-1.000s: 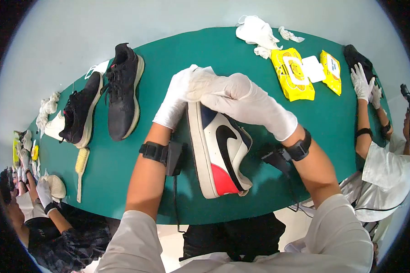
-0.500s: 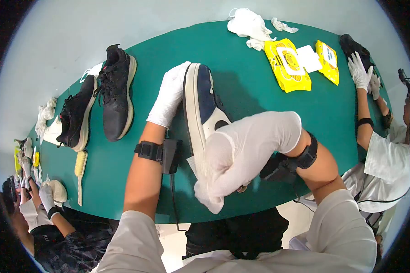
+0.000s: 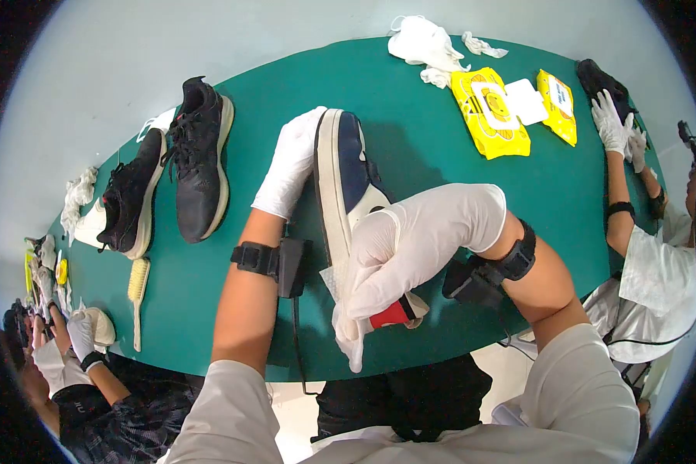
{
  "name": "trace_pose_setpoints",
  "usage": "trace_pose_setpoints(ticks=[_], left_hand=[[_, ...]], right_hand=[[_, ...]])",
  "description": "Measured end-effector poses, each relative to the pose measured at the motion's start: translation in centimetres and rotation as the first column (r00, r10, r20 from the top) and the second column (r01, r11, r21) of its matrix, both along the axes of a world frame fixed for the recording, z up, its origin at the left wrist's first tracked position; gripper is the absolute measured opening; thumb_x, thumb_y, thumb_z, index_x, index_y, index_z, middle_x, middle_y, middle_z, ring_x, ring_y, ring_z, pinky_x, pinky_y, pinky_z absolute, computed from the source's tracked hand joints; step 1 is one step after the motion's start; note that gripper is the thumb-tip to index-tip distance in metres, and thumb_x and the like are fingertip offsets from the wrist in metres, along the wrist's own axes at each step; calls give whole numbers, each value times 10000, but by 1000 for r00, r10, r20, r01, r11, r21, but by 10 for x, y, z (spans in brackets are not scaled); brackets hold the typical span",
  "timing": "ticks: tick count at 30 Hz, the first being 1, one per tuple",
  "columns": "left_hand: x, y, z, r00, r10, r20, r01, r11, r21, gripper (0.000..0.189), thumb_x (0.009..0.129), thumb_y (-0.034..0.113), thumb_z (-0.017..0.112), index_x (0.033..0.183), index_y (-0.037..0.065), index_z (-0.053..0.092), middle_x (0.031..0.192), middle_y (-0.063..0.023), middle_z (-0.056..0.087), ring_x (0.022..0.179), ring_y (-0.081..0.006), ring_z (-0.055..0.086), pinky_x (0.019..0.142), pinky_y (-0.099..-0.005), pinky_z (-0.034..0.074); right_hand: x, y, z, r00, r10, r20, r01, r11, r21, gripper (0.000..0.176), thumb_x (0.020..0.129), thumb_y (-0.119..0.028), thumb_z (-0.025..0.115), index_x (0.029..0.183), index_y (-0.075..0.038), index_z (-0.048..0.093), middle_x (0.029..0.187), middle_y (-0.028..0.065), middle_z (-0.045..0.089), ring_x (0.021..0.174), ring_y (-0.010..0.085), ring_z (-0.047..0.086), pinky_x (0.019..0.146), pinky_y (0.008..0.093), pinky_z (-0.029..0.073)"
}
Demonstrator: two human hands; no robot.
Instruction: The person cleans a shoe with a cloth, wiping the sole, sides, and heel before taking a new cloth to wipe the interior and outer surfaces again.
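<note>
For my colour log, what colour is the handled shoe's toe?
The toe is navy blue; see head view.

We see the shoe (image 3: 353, 170) in navy, white, red and cream. The left hand (image 3: 289, 166) and the right hand (image 3: 406, 243) are gloved in white, and the wipe (image 3: 329, 281) is whitish. We see also the green table (image 3: 286, 87), two black sneakers (image 3: 197, 174) with pale soles (image 3: 227, 120), and yellow printed packets (image 3: 504, 147).
</note>
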State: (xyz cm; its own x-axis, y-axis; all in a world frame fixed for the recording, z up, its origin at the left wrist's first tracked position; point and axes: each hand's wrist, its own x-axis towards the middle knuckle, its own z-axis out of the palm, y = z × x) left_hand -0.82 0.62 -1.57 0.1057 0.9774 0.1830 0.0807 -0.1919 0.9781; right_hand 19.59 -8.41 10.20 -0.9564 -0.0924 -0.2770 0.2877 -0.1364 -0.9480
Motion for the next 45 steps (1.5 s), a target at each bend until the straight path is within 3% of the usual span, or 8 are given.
trace_pose_setpoints(ticks=[14,18,22,23,29,33,42,45], left_hand=[[4,-2,1,998,37,60,-36,999,-22,349,998,277,540,1085,-40,655,1015,-85,696,922,-160,623,848,-293,486],[3,-4,8,983,-94,159,100,994,-32,283,998,233,547,1061,-18,663,995,-57,684,892,-135,615,813,-285,493],[4,-10,14,979,-111,171,128,987,-95,279,999,229,546,1060,-17,662,996,-55,682,892,-134,614,813,-285,493],[4,-10,15,980,-103,171,122,987,-106,278,999,228,546,1060,-17,662,996,-54,682,891,-133,614,813,-285,493],[-1,-18,8,986,-47,162,68,990,-122,272,1000,222,546,1060,-17,662,997,-51,680,890,-131,612,814,-284,494],[-2,-10,-4,986,-10,165,30,992,-120,268,1000,218,546,1059,-16,661,998,-48,679,889,-129,611,814,-283,494],[2,-8,4,983,-23,180,47,991,-127,258,1002,209,546,1058,-15,660,999,-42,675,887,-126,609,815,-281,495],[7,-8,8,984,-27,177,52,989,-138,255,1002,206,546,1058,-15,660,1000,-40,674,886,-124,608,815,-281,495]], right_hand=[[-14,11,-21,885,-267,-382,313,947,64,462,983,-371,547,1292,-35,612,1203,91,660,1050,195,620,945,300,480],[-15,10,-22,864,-485,-133,296,704,-646,590,990,-390,532,1419,7,452,1291,141,597,1131,228,611,1032,363,461],[-25,10,-23,737,-671,-81,360,491,-794,605,1005,-427,492,1456,-34,399,1299,149,585,1145,253,606,1012,414,479],[-28,-3,-9,626,-778,45,520,374,-768,545,1009,-427,496,1424,-77,445,1167,76,649,895,110,656,712,270,557],[-17,1,11,513,-847,-141,353,358,-864,376,982,-290,543,1237,-14,552,1165,116,657,1005,210,677,871,378,563],[-10,11,14,394,-917,-62,730,353,-586,414,984,-309,493,1261,-6,547,1184,131,646,1053,245,656,899,432,546],[-13,-4,34,494,-866,-80,287,249,-925,596,936,-515,516,1235,0,513,1193,207,628,1083,354,635,966,506,493],[-14,4,21,543,-839,-32,370,273,-888,622,916,-525,537,1264,-13,480,1201,231,619,1081,383,630,952,525,498]])
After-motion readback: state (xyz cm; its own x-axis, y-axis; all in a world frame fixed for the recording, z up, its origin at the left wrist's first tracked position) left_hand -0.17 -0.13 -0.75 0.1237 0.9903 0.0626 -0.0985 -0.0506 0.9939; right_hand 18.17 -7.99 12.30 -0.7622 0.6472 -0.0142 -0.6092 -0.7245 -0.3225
